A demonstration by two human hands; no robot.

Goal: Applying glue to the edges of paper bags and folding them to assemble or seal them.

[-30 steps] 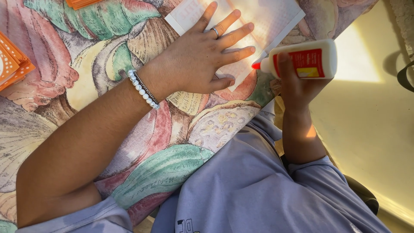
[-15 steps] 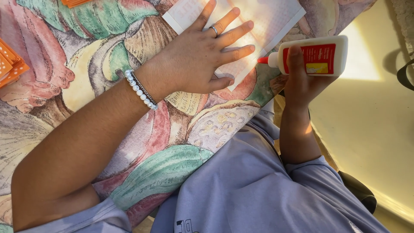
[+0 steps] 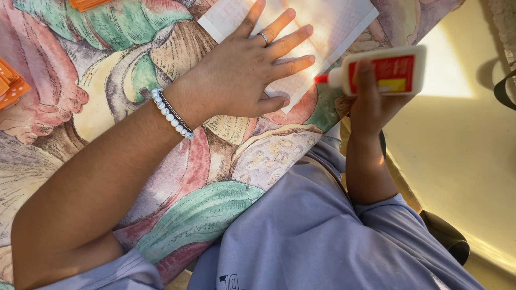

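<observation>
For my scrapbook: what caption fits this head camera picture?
Left hand flat on white paper on a flowery tablecloth; right hand holds a glue bottle.

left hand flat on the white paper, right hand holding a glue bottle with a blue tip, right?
Not quite: the head view shows the glue bottle has a red tip, not blue. The left hand does lie flat on the white paper, and the right hand holds the bottle.
</observation>
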